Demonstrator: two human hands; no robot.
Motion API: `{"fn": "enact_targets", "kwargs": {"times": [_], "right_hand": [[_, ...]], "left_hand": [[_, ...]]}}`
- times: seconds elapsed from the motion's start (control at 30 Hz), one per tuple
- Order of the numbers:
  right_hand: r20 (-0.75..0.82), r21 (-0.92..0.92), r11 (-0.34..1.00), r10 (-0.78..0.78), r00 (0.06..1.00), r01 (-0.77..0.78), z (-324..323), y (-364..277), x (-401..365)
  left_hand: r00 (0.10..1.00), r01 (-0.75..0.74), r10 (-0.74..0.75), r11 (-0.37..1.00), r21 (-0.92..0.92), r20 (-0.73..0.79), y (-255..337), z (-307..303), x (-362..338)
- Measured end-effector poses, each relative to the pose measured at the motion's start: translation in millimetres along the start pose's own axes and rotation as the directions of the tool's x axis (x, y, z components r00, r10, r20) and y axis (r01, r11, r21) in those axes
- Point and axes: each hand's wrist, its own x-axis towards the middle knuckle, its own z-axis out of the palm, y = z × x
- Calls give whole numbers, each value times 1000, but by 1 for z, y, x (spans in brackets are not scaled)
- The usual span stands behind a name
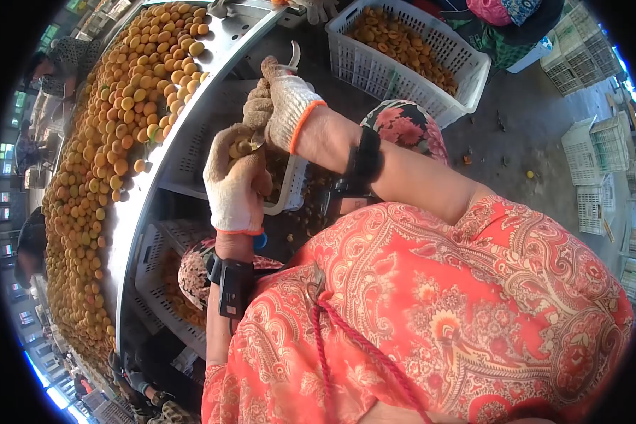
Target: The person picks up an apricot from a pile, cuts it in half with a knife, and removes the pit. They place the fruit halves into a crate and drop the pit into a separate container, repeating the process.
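My left hand (pixel 234 185), in a white knit glove with brown-stained fingers, is closed around a yellowish apricot (pixel 242 148). My right hand (pixel 281 106), gloved the same way with an orange cuff, is closed in a fist right against the left fingers. A curved metal tool (pixel 294 56) sticks out of the right fist at its far side, its grip hidden by the fingers. Between the two hands a bit of metal shows at the fruit. Below them stands a white plastic crate (pixel 295 185), partly covered by my hands.
Many whole apricots (pixel 131 99) lie on a metal table (pixel 138 194) at left. One white crate (pixel 396 81) with apricot pieces (pixel 403 46) stands beyond my right arm, another crate (pixel 148 265) at lower left. Stacked crates (pixel 590 152) line the right. Other people work around the table.
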Motion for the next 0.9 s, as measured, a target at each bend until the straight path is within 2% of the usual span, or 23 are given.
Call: {"fn": "enact_targets", "kwargs": {"times": [0.03, 0.1, 0.13, 0.2, 0.27, 0.3, 0.33, 0.37, 0.4, 0.43, 0.47, 0.53, 0.57, 0.6, 0.63, 0.67, 0.73, 0.77, 0.83, 0.87, 0.9], "right_hand": [[37, -104, 990, -89, 995, 93, 3, 0, -3], [165, -322, 897, -261, 951, 302, 10, 0, -15], [327, -445, 793, -289, 900, 416, 7, -4, -22], [448, -752, 435, -214, 868, 495, 9, -5, -51], [725, -675, 104, -93, 683, 731, -1, 10, -48], [642, -766, 38, 6, 766, 642, -3, 17, -46], [736, -651, -188, 81, 672, 735, -9, 16, -53], [745, -619, -260, 103, 659, 741, -8, 17, -59], [755, -580, -330, 127, 644, 745, -6, 17, -63], [800, -495, -386, 146, 581, 778, -4, 16, -65], [806, -485, -381, 156, 571, 787, -4, 17, -68], [732, -581, -299, 215, 647, 757, -3, 16, -73], [725, -550, -365, 239, 646, 751, 2, 17, -81], [727, -540, -362, 254, 637, 760, 1, 17, -81], [758, -461, -423, 269, 594, 780, -3, 18, -79], [784, -382, -479, 286, 551, 791, -4, 18, -80], [753, -422, -446, 312, 579, 789, -4, 18, -88], [781, -405, -449, 282, 557, 796, -6, 20, -88], [822, -411, -444, 197, 534, 796, -11, 27, -90], [820, -412, -438, 204, 535, 799, -13, 30, -91], [831, -461, -373, 137, 540, 805, -15, 33, -90]], "left_hand": [[1000, 0, 0, 1000, -1, -2, -1, -3, -1], [986, 163, -155, 975, -149, 65, -2, -13, -4], [987, 160, -152, 976, -151, 59, 1, -18, -7], [963, 233, -202, 955, -181, 176, 12, -24, -12], [963, 235, -209, 961, -146, 171, 18, -27, -19], [960, 235, -194, 950, -205, 203, 18, -29, -22], [956, 237, -176, 936, -262, 237, 19, -31, -25], [952, 295, -246, 901, -319, 185, 19, -30, -29], [955, 282, -233, 905, -317, 182, 20, -29, -31], [939, 332, -265, 866, -374, 220, 21, -29, -34], [920, 381, -294, 820, -426, 258, 22, -28, -38], [928, 369, -303, 820, -438, 216, 30, -25, -45], [920, 392, -359, 809, -438, 159, 33, -26, -47], [905, 413, -414, 795, -444, 101, 37, -25, -49], [877, 453, -479, 800, -392, 35, 41, -19, -49], [894, 433, -445, 835, -338, 48, 39, -18, -49], [925, 359, -380, 890, -282, -19, 39, -10, -59], [926, 353, -376, 891, -286, -28, 38, -13, -59], [942, 336, -316, 877, -344, 113, 30, -20, -59], [943, 333, -317, 876, -348, 104, 34, -18, -59], [937, 347, -338, 878, -329, 86, 41, -11, -59]]}}
